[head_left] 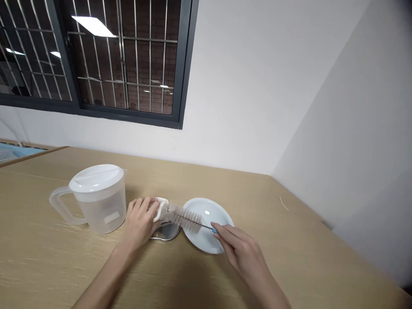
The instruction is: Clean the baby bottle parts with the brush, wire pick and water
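Note:
My right hand [241, 244] pinches the blue handle of a bottle brush [191, 221]. Its white bristles point left, over a white plate [207, 206]. The far end of the bristles meets the white-rimmed mouth of a cup-like container [163, 208], and I cannot tell how deep they reach. Wrapped round that container is my left hand [141, 216], hiding most of its body. Below the container lies a shiny metal tray or dish [167, 231], partly covered. To the left of my left hand stands a clear plastic pitcher [103, 210] with a white lid.
The wooden table [154, 279] reaches back to a white wall [238, 86] under a barred window [128, 60]. A thin pale strip [283, 203] lies on the right of the table. Something light blue [19, 151] shows beyond the far left edge.

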`<state>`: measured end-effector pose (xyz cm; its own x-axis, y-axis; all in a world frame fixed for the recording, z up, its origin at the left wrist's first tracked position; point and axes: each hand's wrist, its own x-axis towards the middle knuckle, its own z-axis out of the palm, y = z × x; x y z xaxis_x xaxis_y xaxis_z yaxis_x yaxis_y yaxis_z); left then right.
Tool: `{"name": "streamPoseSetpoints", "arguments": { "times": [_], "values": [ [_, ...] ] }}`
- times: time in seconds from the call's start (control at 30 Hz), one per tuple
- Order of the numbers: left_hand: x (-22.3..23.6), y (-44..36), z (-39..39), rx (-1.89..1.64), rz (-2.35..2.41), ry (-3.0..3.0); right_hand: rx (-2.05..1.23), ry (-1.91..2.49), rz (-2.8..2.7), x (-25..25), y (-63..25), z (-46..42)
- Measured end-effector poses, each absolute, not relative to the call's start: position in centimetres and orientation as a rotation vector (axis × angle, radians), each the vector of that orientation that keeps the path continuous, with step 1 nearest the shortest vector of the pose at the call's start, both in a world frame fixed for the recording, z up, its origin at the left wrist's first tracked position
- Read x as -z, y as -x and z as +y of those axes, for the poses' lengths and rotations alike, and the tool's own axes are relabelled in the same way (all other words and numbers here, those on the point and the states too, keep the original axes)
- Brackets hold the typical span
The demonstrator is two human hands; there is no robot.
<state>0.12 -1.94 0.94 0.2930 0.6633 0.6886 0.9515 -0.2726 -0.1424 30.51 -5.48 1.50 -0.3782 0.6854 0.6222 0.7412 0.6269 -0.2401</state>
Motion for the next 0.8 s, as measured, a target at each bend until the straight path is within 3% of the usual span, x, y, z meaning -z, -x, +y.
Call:
{"name": "streamPoseSetpoints", "arguments": {
  "times": [0.13,0.23,0.5,0.8],
  "values": [
    [-1.0,0.1,-1.9,0.697,-1.461,2.06,0.487,1.036,-2.125,-1.4,-30.6,-5.3],
    [-0.9,0.2,-1.8,0.742,-1.494,2.074,0.525,1.062,-2.075,-1.8,-30.5,-5.4],
    [-0.7,0.6,-1.3,1.003,-1.642,2.137,0.139,0.976,-1.951,-2.2,-32.5,-4.5],
    [-1.2,0.3,-1.1,1.624,-1.859,2.276,-0.207,1.446,-1.36,-0.8,-36.5,-1.9]
  ]
}}
